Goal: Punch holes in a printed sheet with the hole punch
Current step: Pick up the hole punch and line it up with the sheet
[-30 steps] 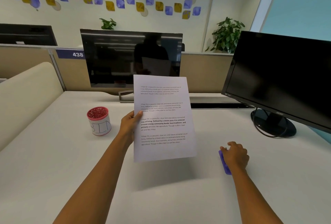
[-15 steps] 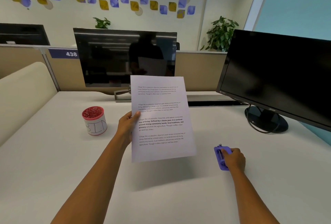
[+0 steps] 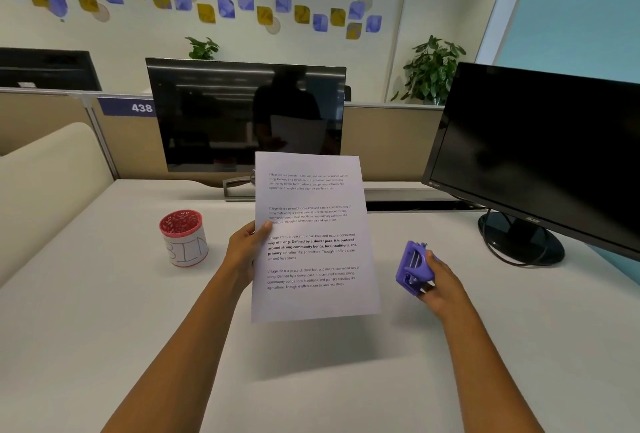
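Note:
A white printed sheet (image 3: 311,235) with several paragraphs of text is held upright above the desk in the middle of the view. My left hand (image 3: 246,250) pinches its left edge, thumb on the front. To the right of the sheet, my right hand (image 3: 441,282) grips a purple hole punch (image 3: 414,269), lifted off the desk and tipped so its underside faces me. A small gap separates the punch from the sheet's right edge.
A white cup with a red rim (image 3: 184,236) marked "BIN" stands left of my left hand. One dark monitor (image 3: 242,117) is behind the sheet; a second monitor (image 3: 540,155) with a round stand (image 3: 521,242) is at the right. The white desk (image 3: 104,328) stretches toward me.
My right hand closed on the purple hole punch lying on the desk, lifted it and tipped it up toward the sheet. The sheet in my left hand stayed about where it was.

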The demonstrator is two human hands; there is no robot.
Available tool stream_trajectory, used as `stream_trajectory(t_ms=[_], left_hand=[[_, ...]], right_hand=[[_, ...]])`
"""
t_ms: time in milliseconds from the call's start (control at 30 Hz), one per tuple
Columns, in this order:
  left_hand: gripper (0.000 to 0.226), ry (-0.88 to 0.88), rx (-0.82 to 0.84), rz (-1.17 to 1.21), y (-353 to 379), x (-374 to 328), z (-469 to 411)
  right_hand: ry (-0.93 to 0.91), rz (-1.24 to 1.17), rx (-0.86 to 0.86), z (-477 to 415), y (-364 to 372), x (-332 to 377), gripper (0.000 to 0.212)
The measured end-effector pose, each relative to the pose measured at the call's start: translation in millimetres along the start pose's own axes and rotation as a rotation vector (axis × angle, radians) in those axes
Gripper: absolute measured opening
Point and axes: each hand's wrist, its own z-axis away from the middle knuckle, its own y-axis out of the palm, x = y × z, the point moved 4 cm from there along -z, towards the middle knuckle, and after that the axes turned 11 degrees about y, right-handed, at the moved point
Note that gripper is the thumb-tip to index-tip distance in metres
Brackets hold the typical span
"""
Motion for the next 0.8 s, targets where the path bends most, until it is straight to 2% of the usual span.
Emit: stream_trajectory(t_ms=[100,200,367,400,500,567,800], left_hand=[[0.013,-0.001,0.003,0.004,-1,-1,1],[0.019,0.001,0.003,0.003,-1,-1,4],[0.02,0.01,0.004,-0.007,-1,-2,7],[0.019,0.012,0.004,-0.015,-2,-3,7],[0.016,0.021,0.012,-0.027,-2,-3,8],[0.018,0.027,0.018,-0.021,-2,-3,9],[0.023,0.029,0.02,-0.015,-3,-3,13]], right_hand=[[0.014,-0.028,0.062,1,17,4,0.024],[0.019,-0.008,0.061,2,31,4,0.015],[0.024,0.178,0.001,-3,40,-1,0.008],[0.023,0.226,-0.028,-4,41,-2,0.011],[0.061,0.306,-0.134,-6,42,-5,0.044],[0.075,0.343,-0.181,-6,45,-4,0.055],[0.038,0.377,-0.256,-3,56,2,0.058]])
